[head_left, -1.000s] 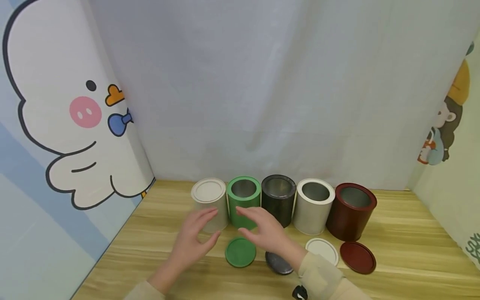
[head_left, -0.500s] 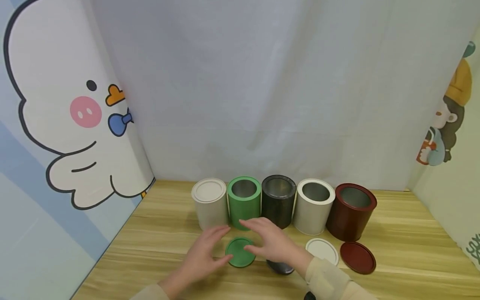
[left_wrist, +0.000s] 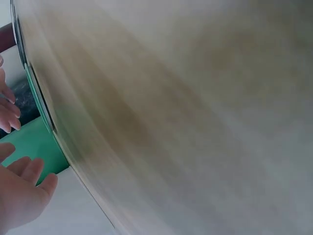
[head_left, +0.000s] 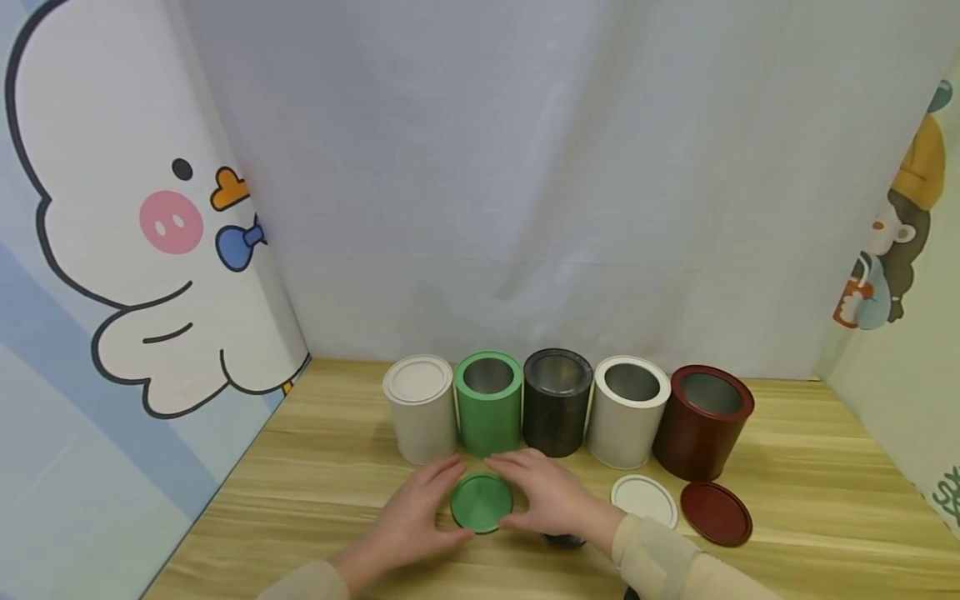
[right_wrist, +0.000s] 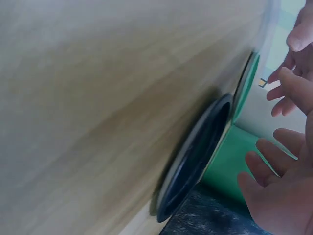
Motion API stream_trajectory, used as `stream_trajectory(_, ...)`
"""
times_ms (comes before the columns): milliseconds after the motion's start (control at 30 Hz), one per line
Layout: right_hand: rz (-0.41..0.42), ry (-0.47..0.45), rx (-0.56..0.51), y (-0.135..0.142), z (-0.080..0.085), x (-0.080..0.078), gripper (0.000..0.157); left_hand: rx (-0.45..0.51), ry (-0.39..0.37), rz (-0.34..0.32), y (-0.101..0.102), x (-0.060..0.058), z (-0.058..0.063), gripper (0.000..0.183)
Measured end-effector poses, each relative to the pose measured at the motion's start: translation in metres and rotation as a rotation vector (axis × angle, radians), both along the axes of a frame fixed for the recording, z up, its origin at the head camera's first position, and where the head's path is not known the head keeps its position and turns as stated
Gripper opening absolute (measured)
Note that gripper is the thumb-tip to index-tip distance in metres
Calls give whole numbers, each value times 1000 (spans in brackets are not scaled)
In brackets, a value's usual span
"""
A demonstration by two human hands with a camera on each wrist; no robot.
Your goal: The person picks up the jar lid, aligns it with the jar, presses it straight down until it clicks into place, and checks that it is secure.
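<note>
A round green lid [head_left: 482, 503] lies flat on the table in the head view. My left hand [head_left: 412, 517] hovers at its left and my right hand [head_left: 551, 496] at its right, fingers gently curved and thumbs apart. In the right wrist view, a gap shows between the right hand [right_wrist: 286, 191] and the green lid [right_wrist: 247, 83]. Neither hand holds anything. Behind the lid stands the open green can [head_left: 489, 421]. Under my right hand a black lid [head_left: 562, 540] is mostly hidden in the head view.
A white can [head_left: 423, 417] with its lid on stands at the row's left. Right of the green can are open black [head_left: 557, 417], white [head_left: 626, 425] and dark red [head_left: 699, 429] cans. White [head_left: 643, 500] and dark red [head_left: 716, 513] lids lie before them. A curtain [head_left: 525, 208] hangs behind.
Both hands have come down and toward me, from in front of the white and green cans to either side of the green lid. Cans and lids have stayed in place.
</note>
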State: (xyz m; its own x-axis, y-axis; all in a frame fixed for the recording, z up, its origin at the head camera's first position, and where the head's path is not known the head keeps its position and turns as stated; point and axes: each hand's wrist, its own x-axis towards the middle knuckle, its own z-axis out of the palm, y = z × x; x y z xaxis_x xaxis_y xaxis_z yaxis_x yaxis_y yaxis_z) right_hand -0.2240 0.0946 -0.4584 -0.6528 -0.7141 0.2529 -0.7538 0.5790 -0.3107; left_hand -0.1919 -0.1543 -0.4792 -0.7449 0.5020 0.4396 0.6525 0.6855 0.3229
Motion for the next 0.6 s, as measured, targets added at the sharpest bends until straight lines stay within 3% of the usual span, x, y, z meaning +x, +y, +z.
stream_trajectory(233, 9, -52, -17, 3, -11, -6, 76, -37, -26, 1, 1, -8, -3, 88)
stream_trajectory(600, -2, -147, -26, 5, -13, -7, 78, -34, -178, -17, 6, -12, -11, 91)
